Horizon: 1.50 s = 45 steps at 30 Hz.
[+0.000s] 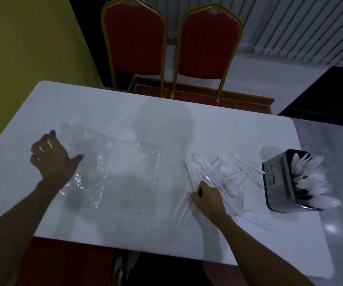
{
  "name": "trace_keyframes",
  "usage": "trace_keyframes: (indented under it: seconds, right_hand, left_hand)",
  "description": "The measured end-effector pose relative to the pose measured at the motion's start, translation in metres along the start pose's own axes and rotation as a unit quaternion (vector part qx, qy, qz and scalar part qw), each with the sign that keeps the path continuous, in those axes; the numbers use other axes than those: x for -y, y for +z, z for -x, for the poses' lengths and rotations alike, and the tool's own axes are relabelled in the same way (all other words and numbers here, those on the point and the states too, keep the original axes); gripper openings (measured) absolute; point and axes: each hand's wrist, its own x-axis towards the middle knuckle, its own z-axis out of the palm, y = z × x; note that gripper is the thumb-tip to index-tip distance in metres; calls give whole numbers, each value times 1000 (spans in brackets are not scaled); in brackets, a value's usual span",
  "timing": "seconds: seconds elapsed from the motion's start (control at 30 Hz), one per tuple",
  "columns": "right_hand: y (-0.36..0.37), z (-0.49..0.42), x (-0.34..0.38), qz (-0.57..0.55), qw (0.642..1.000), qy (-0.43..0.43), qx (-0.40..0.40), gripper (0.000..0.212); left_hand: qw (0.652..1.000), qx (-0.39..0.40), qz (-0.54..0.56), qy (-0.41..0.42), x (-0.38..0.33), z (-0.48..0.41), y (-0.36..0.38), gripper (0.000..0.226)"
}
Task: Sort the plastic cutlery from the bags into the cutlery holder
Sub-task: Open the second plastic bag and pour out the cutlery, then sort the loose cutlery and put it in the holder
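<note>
Flat clear plastic bags (113,172) lie on the white table (125,104), left of centre. My left hand (53,159) rests at the bags' left edge, fingers loosely curled, thumb out over the plastic. A loose pile of white plastic cutlery (224,176) with forks, spoons and knives lies right of centre. My right hand (206,196) is on the pile's near left side, its fingers curled round some pieces. The dark cutlery holder (280,182) stands at the right, full of white cutlery.
Two red chairs with gold frames (170,48) stand at the table's far side. A yellow wall is on the left. The table's right edge lies just beyond the holder, with grey floor past it. A red seat shows under the near edge.
</note>
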Motion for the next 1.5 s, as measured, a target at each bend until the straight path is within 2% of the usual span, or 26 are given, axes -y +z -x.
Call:
trace_keyframes:
  seconds: [0.07,0.13,0.2,0.27,0.33,0.4,0.43,0.7,0.9,1.07,1.13,1.23,1.3,1.4,1.5]
  right_hand:
    - [7,4,-1,-5,1000,18,14,27]
    - [13,7,3,2,999,46,27,33]
    - [16,13,7,14,997,74,17,40]
    - [21,19,12,20,996,83,1,54]
    - [26,26,16,24,996,80,14,75]
    - [32,29,17,33,995,84,44,89]
    - [34,29,17,38,995,79,53,89]
    - [38,5,30,13,999,18,35,56]
    - [30,-14,38,69,997,-25,3,49]
    - [25,-29,39,19,1000,-11,-11,54]
    - [18,-28,34,0,999,-3,-37,52]
    - [2,-21,10,80,989,-9,-126,37]
    - [-10,-16,-11,110,982,40,-149,33]
    - [-17,-7,-33,133,978,96,-131,34]
    - [-14,-3,-44,110,989,52,-86,39]
  left_hand:
    - [997,20,-6,77,-18,18,25,82]
    - [982,110,47,147,-43,51,56,67]
    - [959,196,71,191,-76,89,77,69]
    - [945,261,41,193,-103,122,89,68]
    - [939,307,13,158,-112,142,105,75]
    - [940,308,-7,148,-108,149,115,80]
    - [942,302,-10,145,-102,149,120,80]
    - [953,268,-23,139,-41,100,120,71]
    - [945,284,-19,164,-32,88,120,75]
    - [950,240,-28,200,-32,86,120,83]
    - [955,207,-8,211,-46,89,120,84]
    - [952,188,68,230,-82,103,119,73]
    - [941,203,134,236,-111,116,120,62]
    - [920,249,198,228,-157,137,121,57]
    - [901,302,212,227,-197,151,125,70]
